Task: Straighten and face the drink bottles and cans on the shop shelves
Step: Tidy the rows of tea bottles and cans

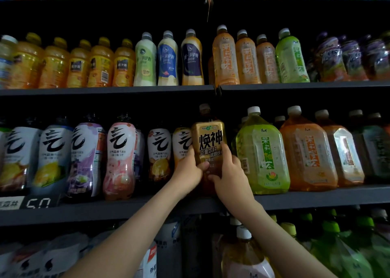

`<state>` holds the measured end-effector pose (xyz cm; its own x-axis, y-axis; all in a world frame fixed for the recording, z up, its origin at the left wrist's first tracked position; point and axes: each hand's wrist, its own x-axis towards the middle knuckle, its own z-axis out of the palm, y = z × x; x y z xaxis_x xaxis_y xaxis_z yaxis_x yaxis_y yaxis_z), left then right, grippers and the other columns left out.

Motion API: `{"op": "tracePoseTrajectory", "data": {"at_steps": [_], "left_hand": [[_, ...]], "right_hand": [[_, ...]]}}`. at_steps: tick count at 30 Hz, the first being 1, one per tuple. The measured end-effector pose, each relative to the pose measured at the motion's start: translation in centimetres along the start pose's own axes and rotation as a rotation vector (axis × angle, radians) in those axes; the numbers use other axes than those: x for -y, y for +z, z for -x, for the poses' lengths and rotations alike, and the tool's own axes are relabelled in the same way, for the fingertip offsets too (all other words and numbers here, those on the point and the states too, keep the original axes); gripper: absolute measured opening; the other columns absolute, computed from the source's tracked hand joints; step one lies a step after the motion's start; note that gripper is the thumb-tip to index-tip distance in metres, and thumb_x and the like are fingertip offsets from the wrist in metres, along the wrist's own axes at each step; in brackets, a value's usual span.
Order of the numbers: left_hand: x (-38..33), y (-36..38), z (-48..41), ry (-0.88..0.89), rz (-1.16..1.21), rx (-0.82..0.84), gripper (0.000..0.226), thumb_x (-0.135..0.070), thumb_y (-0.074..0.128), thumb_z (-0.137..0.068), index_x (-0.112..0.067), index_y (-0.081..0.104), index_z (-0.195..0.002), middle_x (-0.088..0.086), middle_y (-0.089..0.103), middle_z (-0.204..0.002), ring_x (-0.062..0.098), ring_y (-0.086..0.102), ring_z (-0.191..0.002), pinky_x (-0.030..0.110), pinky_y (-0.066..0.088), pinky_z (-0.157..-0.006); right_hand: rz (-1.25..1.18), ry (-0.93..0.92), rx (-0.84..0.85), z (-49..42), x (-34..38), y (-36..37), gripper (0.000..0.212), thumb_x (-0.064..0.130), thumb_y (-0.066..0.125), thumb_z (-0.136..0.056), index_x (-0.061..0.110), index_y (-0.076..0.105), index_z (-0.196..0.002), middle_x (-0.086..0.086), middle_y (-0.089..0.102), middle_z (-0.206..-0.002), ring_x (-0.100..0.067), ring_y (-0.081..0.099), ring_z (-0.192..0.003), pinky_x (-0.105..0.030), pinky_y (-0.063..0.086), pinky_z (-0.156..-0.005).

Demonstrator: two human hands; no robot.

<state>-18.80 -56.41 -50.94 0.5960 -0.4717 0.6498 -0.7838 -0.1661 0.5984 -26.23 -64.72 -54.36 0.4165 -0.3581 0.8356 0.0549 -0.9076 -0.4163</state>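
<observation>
Left hand (pixel 187 170), centre frame, fingers curled round the lower left flank of the gold bottle (pixel 209 142), thumb across its front. The bottle sits on the middle shelf (pixel 126 206), right where two shelf sections meet, label square to us. Its base is hidden, so I can't tell whether it's standing or lifted. Right hand (pixel 230 178) wraps the lower right side, fingers reaching up the edge of the label. It's tight in there! The yellow-labelled bottle (pixel 181 144) presses close on the left, the big green tea bottle (pixel 261 157) just beside on the right. A hard twist or shove could knock a neighbour askew, and a loose grip near the lip could drop the bottle onto the rows below.
</observation>
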Motion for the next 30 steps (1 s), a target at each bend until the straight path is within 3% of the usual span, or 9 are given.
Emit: {"op": "tracePoseTrajectory", "data": {"at_steps": [5,10,16,18,20,22,26,28,30], "left_hand": [[-0.1,0.3,0.2,-0.002,-0.052,-0.038,0.059,-0.024,0.049,-0.098,-0.023,0.019,-0.149,0.002,0.051,-0.135,0.021,0.050,-0.122,0.023,0.035,-0.085],[-0.3,0.4,-0.2,-0.032,-0.174,-0.119,0.047,-0.026,0.050,-0.097,-0.020,0.035,-0.141,0.004,0.058,-0.124,0.020,0.057,-0.108,0.023,0.040,-0.076],[-0.3,0.2,0.7,-0.004,-0.201,-0.193,0.044,-0.020,0.053,-0.096,-0.015,0.038,-0.137,0.006,0.057,-0.125,0.020,0.057,-0.110,0.022,0.041,-0.076],[-0.7,0.4,2.3,0.098,-0.196,-0.328,0.050,-0.017,0.054,-0.095,-0.015,0.035,-0.141,0.005,0.052,-0.131,0.020,0.052,-0.117,0.024,0.043,-0.087],[-1.3,1.5,5.2,0.341,-0.148,-0.511,0.045,-0.014,0.056,-0.094,-0.012,0.043,-0.137,0.003,0.052,-0.127,0.018,0.049,-0.118,0.026,0.043,-0.096],[-2.2,4.1,8.9,0.554,-0.039,-0.564,0.034,-0.013,0.056,-0.092,-0.008,0.054,-0.125,-0.003,0.054,-0.116,0.011,0.052,-0.109,0.016,0.041,-0.094],[-2.9,13.8,16.6,0.564,0.220,-0.263,0.029,-0.018,0.052,-0.090,-0.008,0.058,-0.117,-0.005,0.059,-0.108,0.005,0.058,-0.096,0.007,0.042,-0.084],[-3.3,20.8,21.5,0.444,0.288,-0.054,0.028,-0.011,0.057,-0.090,-0.009,0.057,-0.118,-0.004,0.059,-0.107,0.009,0.059,-0.096,0.008,0.043,-0.083],[-4.6,27.5,26.7,0.290,0.322,0.202,0.030,-0.007,0.060,-0.090,-0.014,0.055,-0.119,-0.006,0.058,-0.106,0.008,0.057,-0.096,0.001,0.038,-0.081]], "right_hand": [[0.021,0.018,0.018,0.0,0.1,-0.1,0.086,0.016,0.059,-0.091,0.029,-0.001,-0.150,-0.011,0.039,-0.140,-0.028,0.050,-0.120,-0.035,0.043,-0.093],[0.101,0.036,-0.006,-0.6,0.4,0.5,0.087,0.021,0.062,-0.089,0.025,0.000,-0.149,-0.011,0.042,-0.134,-0.030,0.050,-0.117,-0.038,0.045,-0.090],[0.101,0.027,0.044,-0.5,1.1,0.5,0.083,0.019,0.058,-0.092,0.022,-0.001,-0.150,-0.011,0.036,-0.141,-0.029,0.048,-0.121,-0.037,0.046,-0.090],[0.078,-0.068,0.009,0.7,1.3,-0.4,0.075,0.020,0.054,-0.093,0.022,0.007,-0.151,-0.004,0.037,-0.142,-0.023,0.048,-0.121,-0.031,0.046,-0.089],[0.028,-0.162,-0.076,2.5,0.9,-2.4,0.062,0.022,0.053,-0.095,0.022,0.022,-0.148,0.004,0.041,-0.138,-0.013,0.047,-0.120,-0.022,0.042,-0.089],[-0.052,-0.197,-0.155,4.9,-0.2,-5.1,0.049,0.019,0.057,-0.093,0.019,0.040,-0.139,0.006,0.050,-0.128,-0.009,0.050,-0.114,-0.016,0.039,-0.090],[-0.010,-0.112,-0.214,13.6,-7.5,-10.1,0.034,0.007,0.060,-0.083,0.007,0.056,-0.116,-0.003,0.061,-0.105,-0.008,0.056,-0.093,-0.016,0.043,-0.082],[0.066,0.084,-0.130,20.4,-13.1,-13.0,0.032,0.008,0.058,-0.082,0.006,0.057,-0.114,-0.004,0.060,-0.105,-0.008,0.054,-0.094,-0.015,0.041,-0.082],[0.151,0.312,-0.062,27.5,-18.5,-16.6,0.034,0.007,0.057,-0.084,0.009,0.055,-0.117,-0.002,0.058,-0.110,-0.011,0.054,-0.099,-0.017,0.041,-0.085]]}}
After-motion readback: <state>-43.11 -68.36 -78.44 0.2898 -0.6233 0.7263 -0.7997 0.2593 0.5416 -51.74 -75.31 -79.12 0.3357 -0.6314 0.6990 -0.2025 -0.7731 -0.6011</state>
